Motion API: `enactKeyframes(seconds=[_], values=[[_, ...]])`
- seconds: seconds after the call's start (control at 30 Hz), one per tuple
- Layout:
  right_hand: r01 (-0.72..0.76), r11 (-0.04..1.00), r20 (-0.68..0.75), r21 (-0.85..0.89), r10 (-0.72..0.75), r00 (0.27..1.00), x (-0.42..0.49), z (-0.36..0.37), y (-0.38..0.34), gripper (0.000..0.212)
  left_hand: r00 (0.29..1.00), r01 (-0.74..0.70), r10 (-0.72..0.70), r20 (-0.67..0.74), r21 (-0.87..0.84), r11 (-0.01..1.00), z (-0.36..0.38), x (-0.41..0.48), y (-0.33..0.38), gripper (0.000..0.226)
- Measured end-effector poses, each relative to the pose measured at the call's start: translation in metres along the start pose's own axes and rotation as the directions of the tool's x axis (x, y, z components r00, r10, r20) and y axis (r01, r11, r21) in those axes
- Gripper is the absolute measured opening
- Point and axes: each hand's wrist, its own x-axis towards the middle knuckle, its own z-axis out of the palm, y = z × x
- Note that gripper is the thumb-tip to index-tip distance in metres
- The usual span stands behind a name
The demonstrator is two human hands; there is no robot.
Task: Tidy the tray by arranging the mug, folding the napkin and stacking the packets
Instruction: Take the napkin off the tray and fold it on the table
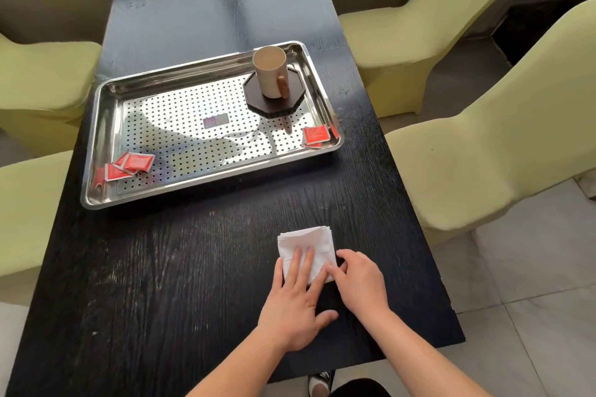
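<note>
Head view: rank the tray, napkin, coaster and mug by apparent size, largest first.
1. tray, clearly largest.
2. napkin and coaster look about alike; the napkin is nearer the camera and partly covered, so unranked.
3. mug, smallest.

Single head-worn view, looking forward and steeply down along a dark counter [145, 267].

The wide-angle camera sits above the counter's near end and faces its far end. Both forearms enter from the bottom edge. The left hand [293, 303] and right hand [361, 284] lie close under the lens at a napkin [309, 240], near and right of centre. The steel tray [106, 113] lies farther off, seen whole at mid-frame. Yellow-green chairs [483, 145] curve along both sides, and tiled floor [532, 300] shows at the near right.
</note>
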Motion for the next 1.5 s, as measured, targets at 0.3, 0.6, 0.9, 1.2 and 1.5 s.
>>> enactKeyframes(seconds=[0.3, 0.6, 0.9, 1.2, 1.5], values=[[-0.037, 0.999, -0.008, -0.008, 0.037, 0.999, 0.001, -0.003, -0.004, 0.027, 0.985, 0.057, -0.054, -0.164, 0.011, 0.998, -0.019, 0.031, -0.026, 0.076], [-0.171, 0.985, 0.019, -0.003, 0.171, 0.985, 0.001, -0.001, -0.020, 0.015, 0.986, 0.059, -0.062, -0.156, -0.025, 0.998, -0.008, 0.038, -0.031, 0.078], [-0.464, 0.845, 0.349, 0.268, 0.363, 0.864, 0.006, 0.007, -0.043, 0.011, 0.893, 0.419, -0.428, -0.138, -0.092, 0.903, -0.025, -0.009, -0.103, 0.074], [-0.424, 0.804, 0.162, 0.417, 0.393, 0.905, -0.003, 0.035, -0.083, 0.003, 0.772, 0.622, -0.632, -0.066, -0.119, 0.773, -0.041, -0.048, -0.200, 0.072], [-0.334, 0.711, 0.036, 0.618, 0.399, 0.916, 0.007, 0.028, -0.122, 0.015, 0.747, 0.654, -0.665, -0.020, -0.158, 0.740, -0.046, -0.066, -0.251, 0.077]])
